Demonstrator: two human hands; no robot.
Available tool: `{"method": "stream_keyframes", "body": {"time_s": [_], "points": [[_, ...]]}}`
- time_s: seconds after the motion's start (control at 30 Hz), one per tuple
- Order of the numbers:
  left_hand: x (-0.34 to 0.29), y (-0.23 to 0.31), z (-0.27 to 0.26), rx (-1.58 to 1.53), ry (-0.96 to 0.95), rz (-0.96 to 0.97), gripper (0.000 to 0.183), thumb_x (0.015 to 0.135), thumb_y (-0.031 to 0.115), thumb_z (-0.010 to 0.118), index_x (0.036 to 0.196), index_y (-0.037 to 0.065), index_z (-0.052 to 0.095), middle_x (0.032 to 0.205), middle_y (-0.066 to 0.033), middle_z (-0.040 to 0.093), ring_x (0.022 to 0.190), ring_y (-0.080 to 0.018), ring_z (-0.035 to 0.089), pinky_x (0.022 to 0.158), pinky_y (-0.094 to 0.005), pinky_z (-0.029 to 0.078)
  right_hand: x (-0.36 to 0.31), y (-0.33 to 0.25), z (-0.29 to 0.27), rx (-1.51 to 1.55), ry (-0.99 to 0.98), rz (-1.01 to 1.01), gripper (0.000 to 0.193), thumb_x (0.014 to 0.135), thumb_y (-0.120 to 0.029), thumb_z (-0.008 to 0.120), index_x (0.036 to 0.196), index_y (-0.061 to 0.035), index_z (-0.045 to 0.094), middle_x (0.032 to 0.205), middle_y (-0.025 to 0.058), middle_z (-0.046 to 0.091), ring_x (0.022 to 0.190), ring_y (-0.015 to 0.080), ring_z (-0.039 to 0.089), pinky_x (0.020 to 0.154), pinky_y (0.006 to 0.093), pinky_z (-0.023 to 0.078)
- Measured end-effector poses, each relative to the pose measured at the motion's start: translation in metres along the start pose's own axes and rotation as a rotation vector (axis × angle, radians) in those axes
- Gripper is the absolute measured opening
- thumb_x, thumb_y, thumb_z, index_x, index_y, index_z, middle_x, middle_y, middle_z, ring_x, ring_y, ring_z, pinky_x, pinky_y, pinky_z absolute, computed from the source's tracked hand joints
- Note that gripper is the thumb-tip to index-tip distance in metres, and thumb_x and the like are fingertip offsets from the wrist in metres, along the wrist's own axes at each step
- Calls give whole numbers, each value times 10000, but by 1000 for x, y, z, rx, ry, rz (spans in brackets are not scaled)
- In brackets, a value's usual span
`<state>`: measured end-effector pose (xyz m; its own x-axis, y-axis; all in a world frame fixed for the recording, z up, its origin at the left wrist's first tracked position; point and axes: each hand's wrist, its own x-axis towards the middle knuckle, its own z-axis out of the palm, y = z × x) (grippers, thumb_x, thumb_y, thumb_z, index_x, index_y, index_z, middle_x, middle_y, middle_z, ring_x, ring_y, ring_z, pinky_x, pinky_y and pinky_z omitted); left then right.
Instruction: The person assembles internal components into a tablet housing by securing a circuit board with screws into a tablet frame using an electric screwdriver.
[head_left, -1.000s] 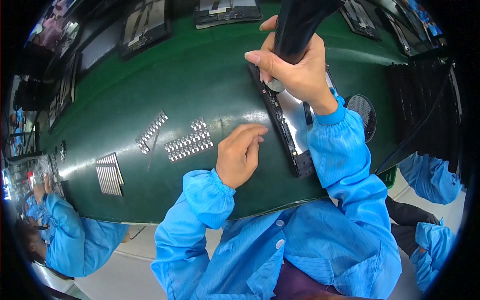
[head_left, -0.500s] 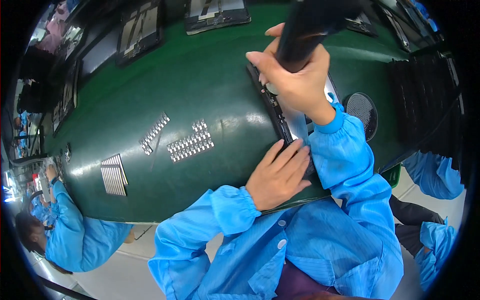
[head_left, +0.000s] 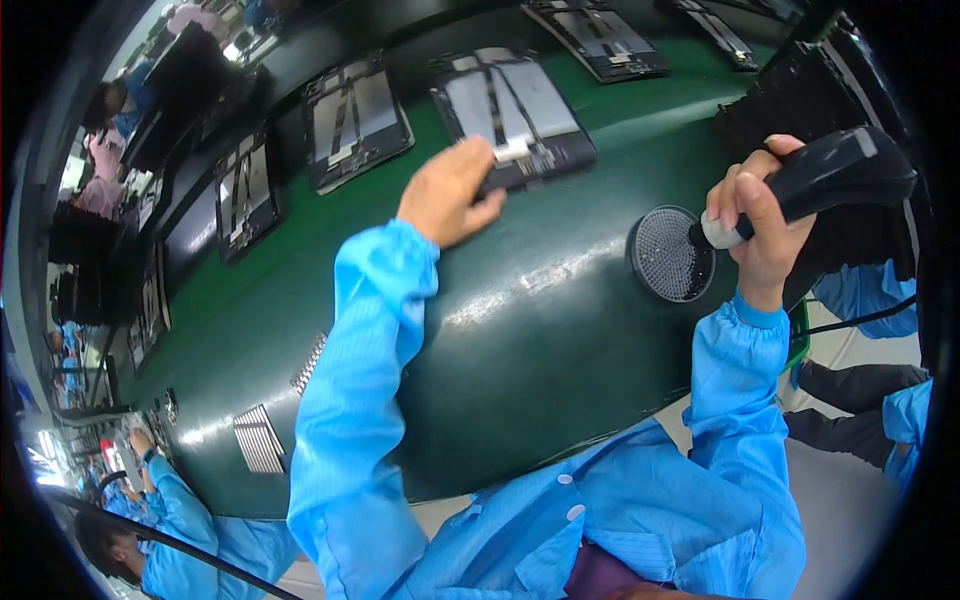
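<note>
My right hand (head_left: 768, 215) is wrapped round a black powered screwdriver (head_left: 840, 175), its thick body slanting up to the right. Its pale collar (head_left: 720, 231) is by my fingertips, and the dark nose reaches over the right side of a round screw dish (head_left: 672, 262). Whether the bit touches a screw cannot be made out. On the far side, my left hand (head_left: 450, 190) is closed at the near left corner of an opened tablet (head_left: 515, 105), thumb along the near edge. The fingertips are slightly blurred. The tablet shows a pale battery area, dark ribbon strips and a black lower end.
More opened tablets (head_left: 358, 125) line the far edge. Strips of small metal parts (head_left: 310, 362) and a pale striped stack (head_left: 259, 440) lie at left. Black racks (head_left: 850, 80) stand at right. Co-workers (head_left: 190, 525) in blue smocks are on either side.
The tablet under my hands has gone to the far row, with my left hand reaching to it. My right hand has swung the screwdriver right to the dish. The view has shifted.
</note>
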<state>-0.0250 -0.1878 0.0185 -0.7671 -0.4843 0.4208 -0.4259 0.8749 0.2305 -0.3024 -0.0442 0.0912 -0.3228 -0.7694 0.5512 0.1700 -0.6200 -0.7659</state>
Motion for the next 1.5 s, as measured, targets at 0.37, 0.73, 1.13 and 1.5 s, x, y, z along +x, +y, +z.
{"method": "stream_keyframes", "body": {"time_s": [0.37, 0.73, 1.13, 1.5], "points": [[-61, -69, -66, 654, -468, -612, 450, 599, 37, 677, 1028, -8, 551, 1153, -157, 531, 1033, -381, 525, 899, -456, 442, -8, 21, -4, -144, 14, 151, 458, 749, 45, 643, 1155, 36, 432, 615, 73, 548, 508, 129, 539, 495, 259, 445], [-151, -103, -167, 883, 106, -754, 430, 592, 60, 578, 1021, 64, 608, 922, -181, 635, 826, -365, 611, 739, -421, 497, 27, 68, 44, -51, -124, 152, 390, 734, -11, 718, 1045, 33, 488, 624, 45, 573, 499, 109, 552, 467, 230, 434], [-167, 102, -185, 793, 456, -533, 371, 604, -14, 627, 972, 20, 654, 886, -147, 670, 795, -305, 655, 717, -361, 514, 34, 85, 63, -108, -267, 146, 399, 758, 23, 682, 1096, 39, 470, 624, 44, 564, 512, 97, 545, 482, 229, 441], [-125, 198, -54, 285, -15, -520, 559, 577, 64, 764, 1081, -63, 557, 1202, -189, 552, 1183, -353, 485, 1001, -530, 281, 34, 96, 75, -103, -309, 180, 382, 746, 24, 693, 1059, 26, 474, 632, 38, 553, 510, 91, 536, 484, 227, 440]]}}
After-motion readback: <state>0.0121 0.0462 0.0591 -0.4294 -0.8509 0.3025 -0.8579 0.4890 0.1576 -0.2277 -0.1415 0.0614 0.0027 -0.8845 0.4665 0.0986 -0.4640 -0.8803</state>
